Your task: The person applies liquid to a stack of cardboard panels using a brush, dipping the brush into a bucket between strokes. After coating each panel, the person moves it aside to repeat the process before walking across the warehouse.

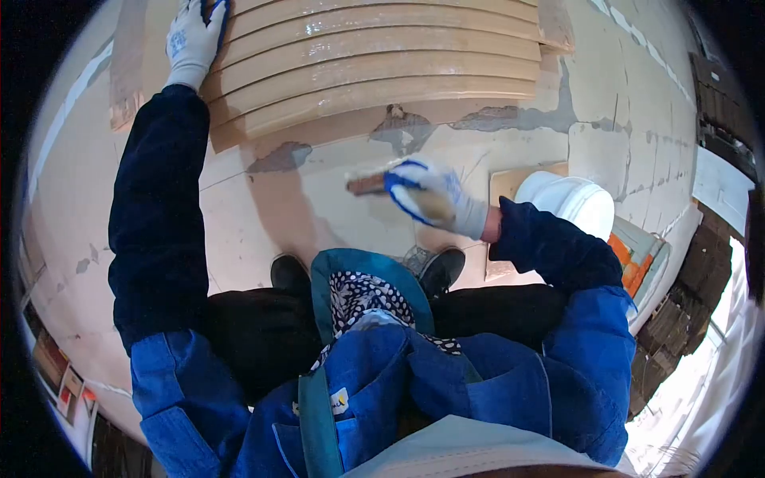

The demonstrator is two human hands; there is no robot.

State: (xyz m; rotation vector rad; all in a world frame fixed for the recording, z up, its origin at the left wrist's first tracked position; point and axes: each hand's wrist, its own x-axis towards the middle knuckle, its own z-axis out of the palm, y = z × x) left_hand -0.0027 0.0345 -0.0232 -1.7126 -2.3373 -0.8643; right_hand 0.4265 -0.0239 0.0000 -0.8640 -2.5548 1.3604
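Wet, glossy wooden boards (382,69) lie overlapped in a row across the top of the view. My left hand (190,46), in a white and blue work glove, rests at their left end with its fingers stretched out, partly cut off by the frame edge. Below the boards, over the floor, my gloved right hand (434,193) is closed around a brush (366,185). Its brown end points left, apart from the boards; motion blur hides its detail.
A white bucket (586,209) stands right of my right hand on a flat board (500,263). The tiled floor (223,215) has dark worn patches. An orange-stained panel (633,263) and dark stacked wood (677,319) lie farther right. My shoes (442,271) are below.
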